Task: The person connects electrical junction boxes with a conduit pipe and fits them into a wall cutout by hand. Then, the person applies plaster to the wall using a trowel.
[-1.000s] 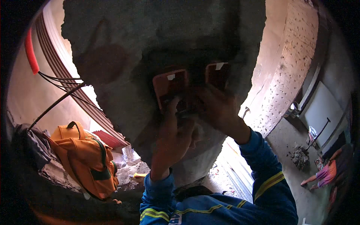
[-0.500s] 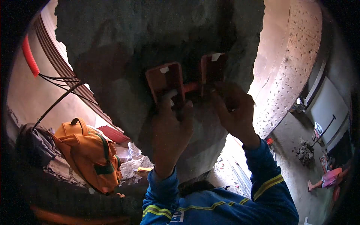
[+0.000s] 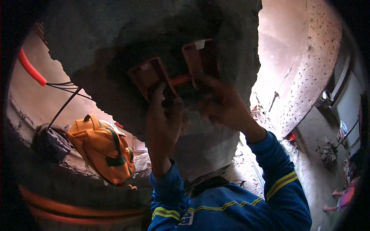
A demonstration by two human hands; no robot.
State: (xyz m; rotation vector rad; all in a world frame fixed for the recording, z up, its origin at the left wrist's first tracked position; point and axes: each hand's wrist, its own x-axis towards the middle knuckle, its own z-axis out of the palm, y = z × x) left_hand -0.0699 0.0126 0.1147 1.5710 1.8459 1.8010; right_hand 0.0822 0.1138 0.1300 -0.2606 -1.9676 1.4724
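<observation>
Two shallow reddish electrical boxes are set in a dark grey wall [image 3: 162,23], joined by a short red-orange conduit [image 3: 180,80]. Each box has a pale patch near its top edge. My left hand [image 3: 163,119] is at the bottom of the left box [image 3: 163,68], fingertips at its lower rim and closed about it, though deep shadow hides part of the grip. At the right box [image 3: 187,56], my right hand [image 3: 230,106] reaches its index finger to the lower edge. The other fingers hang apart below, somewhat blurred, with nothing visible in them.
An orange backpack [image 3: 102,148] and a dark cloth bundle [image 3: 52,144] rest on a rubble ledge at left. Above them, black cables [image 3: 69,86] leave a red corrugated conduit [image 3: 31,67]. Another person's pink clothing [image 3: 346,199] shows at far right, near a debris pile [image 3: 327,154].
The view has shifted, so both boxes appear further left and tilted. My right index finger now reaches along the right box's lower edge, with the other fingers dropped lower. My left hand stays at its box.
</observation>
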